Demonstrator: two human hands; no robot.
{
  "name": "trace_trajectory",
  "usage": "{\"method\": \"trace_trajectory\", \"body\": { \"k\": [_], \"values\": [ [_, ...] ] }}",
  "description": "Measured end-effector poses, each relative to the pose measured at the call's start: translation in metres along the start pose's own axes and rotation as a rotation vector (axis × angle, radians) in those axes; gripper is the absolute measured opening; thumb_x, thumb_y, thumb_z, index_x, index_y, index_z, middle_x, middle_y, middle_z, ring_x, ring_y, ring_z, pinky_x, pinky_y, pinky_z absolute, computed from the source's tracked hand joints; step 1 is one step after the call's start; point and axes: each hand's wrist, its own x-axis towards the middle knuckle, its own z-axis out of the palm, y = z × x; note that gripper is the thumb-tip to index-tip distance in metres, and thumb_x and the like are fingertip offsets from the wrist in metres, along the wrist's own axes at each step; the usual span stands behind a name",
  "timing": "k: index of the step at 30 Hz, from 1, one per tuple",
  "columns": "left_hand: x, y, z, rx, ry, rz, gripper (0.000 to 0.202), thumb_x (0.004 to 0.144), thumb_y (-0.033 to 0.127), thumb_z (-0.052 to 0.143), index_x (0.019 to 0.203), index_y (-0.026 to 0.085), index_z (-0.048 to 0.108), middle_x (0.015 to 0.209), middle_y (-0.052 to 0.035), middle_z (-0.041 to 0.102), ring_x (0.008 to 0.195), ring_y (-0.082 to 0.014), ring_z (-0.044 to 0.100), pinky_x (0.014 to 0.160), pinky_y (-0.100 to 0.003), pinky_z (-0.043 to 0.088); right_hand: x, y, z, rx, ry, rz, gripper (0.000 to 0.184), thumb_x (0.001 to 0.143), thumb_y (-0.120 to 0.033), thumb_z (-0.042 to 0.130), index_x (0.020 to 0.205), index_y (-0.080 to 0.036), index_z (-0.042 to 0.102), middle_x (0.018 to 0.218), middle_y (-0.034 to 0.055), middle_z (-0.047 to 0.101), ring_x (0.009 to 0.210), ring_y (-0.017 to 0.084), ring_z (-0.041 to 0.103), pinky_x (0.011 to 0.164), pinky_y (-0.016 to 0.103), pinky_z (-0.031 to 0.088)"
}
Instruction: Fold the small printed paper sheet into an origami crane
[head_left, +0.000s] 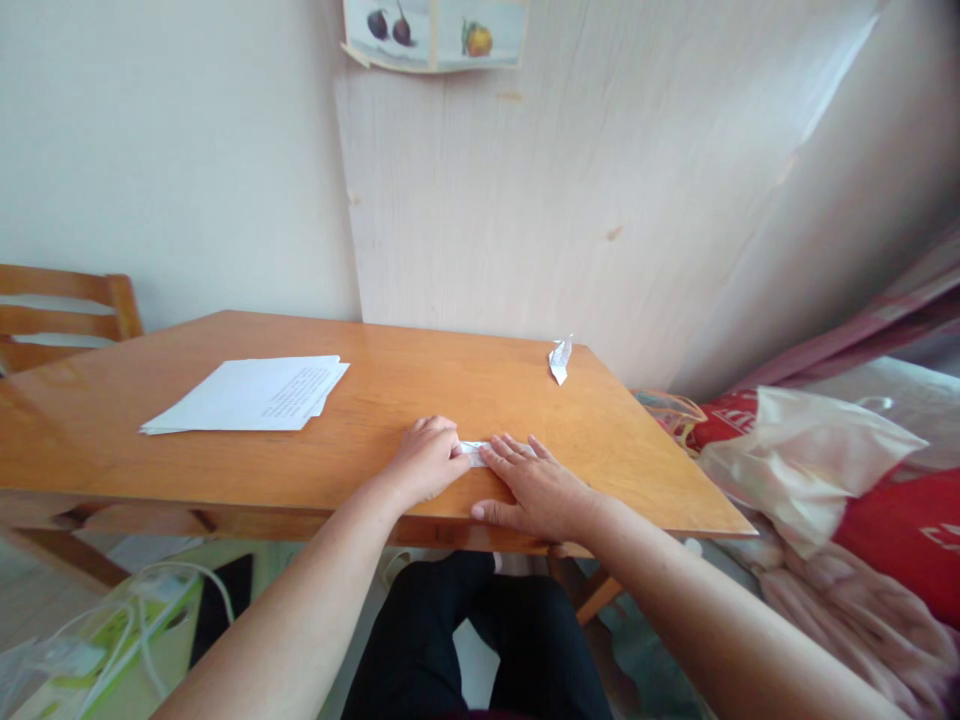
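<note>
A small folded strip of white paper (472, 454) lies on the wooden table (420, 360) near its front edge. At the strip's left end, my left hand (431, 460) is closed with its thumb and curled fingers on the paper. Flat on the right part of the strip rests my right hand (529, 490), its fingers stretched out and its thumb apart toward me. Most of the paper is hidden under the two hands.
A stack of printed sheets (247, 395) lies on the left of the table. Toward the far right corner stands a folded paper piece (559, 360). Beyond the right edge are a pale plastic bag (806, 455) and red bags (911, 540). A wooden chair (67, 290) is at the left.
</note>
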Motion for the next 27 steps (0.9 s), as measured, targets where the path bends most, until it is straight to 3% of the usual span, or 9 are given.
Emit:
{"method": "trace_trajectory", "body": {
  "k": [6, 18, 24, 27],
  "values": [
    [0.001, -0.002, 0.001, 0.009, -0.002, 0.003, 0.025, 0.086, 0.039, 0.058, 0.069, 0.021, 0.054, 0.088, -0.0052, 0.061, 0.088, -0.0227, 0.058, 0.079, -0.033, 0.043, -0.001, -0.001, -0.001, 0.007, -0.003, 0.004, 0.091, 0.090, -0.077, 0.039, 0.155, -0.014, 0.035, 0.159, 0.0184, 0.036, 0.148, 0.036, 0.028, 0.121, 0.056, 0.016],
    [-0.001, -0.006, -0.010, -0.158, -0.124, -0.096, 0.015, 0.084, 0.033, 0.056, 0.096, 0.023, 0.056, 0.111, -0.0069, 0.062, 0.105, -0.0241, 0.059, 0.088, -0.034, 0.047, 0.000, -0.002, -0.004, 0.021, -0.017, 0.000, 0.092, 0.089, -0.078, 0.040, 0.155, -0.015, 0.035, 0.159, 0.0189, 0.036, 0.148, 0.037, 0.028, 0.120, 0.055, 0.017],
    [-0.005, -0.013, -0.017, -0.216, -0.148, -0.164, 0.026, 0.081, 0.028, 0.056, 0.106, 0.023, 0.058, 0.116, -0.0072, 0.065, 0.109, -0.0245, 0.061, 0.094, -0.036, 0.049, 0.000, -0.002, -0.003, 0.030, -0.012, 0.007, 0.092, 0.089, -0.079, 0.040, 0.154, -0.014, 0.036, 0.159, 0.0192, 0.036, 0.147, 0.037, 0.029, 0.120, 0.057, 0.016],
    [-0.005, -0.018, -0.014, -0.222, -0.075, -0.168, 0.033, 0.084, 0.023, 0.049, 0.116, 0.021, 0.058, 0.124, -0.0086, 0.065, 0.116, -0.0234, 0.061, 0.100, -0.036, 0.048, 0.000, -0.004, -0.004, 0.033, -0.008, 0.009, 0.092, 0.089, -0.079, 0.039, 0.154, -0.013, 0.037, 0.158, 0.0196, 0.036, 0.148, 0.036, 0.028, 0.120, 0.057, 0.015]
  ]
}}
